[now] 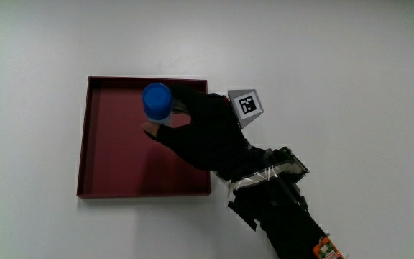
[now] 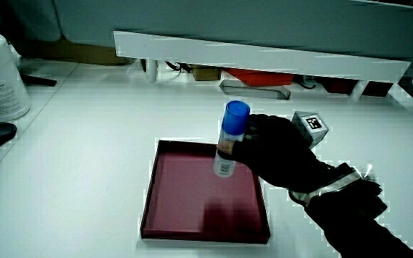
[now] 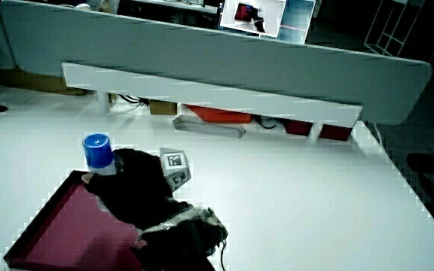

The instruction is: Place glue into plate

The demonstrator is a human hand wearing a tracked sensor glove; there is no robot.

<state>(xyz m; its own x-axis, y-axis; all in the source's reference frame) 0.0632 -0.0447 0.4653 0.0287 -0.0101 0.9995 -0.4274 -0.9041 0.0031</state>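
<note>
Gloved hand (image 1: 203, 133) curled around a glue stick (image 1: 157, 102), fingers wrapped about the tube's lower part, thumb tip (image 1: 152, 129) showing pale against the plate's floor. Blue cap (image 2: 236, 115) uppermost, tube held nearly upright with a slight tilt, label end (image 2: 223, 166) pointing down into the dark red square plate (image 1: 113, 183). Cannot tell whether the tube's lower end touches the plate floor or hangs just above it. Glue stick positioned over the part of the plate farther from the person, near its rim (image 2: 192, 143). Hand reaching in across the plate's edge, forearm (image 1: 286, 212) trailing back toward the person over the white table (image 1: 351, 86). Patterned cube (image 1: 246, 106) sitting on the back of the hand, seen also in both side views (image 2: 310, 125) (image 3: 175, 165). In a side view, blue cap (image 3: 97, 150) rising just above the glove.
</note>
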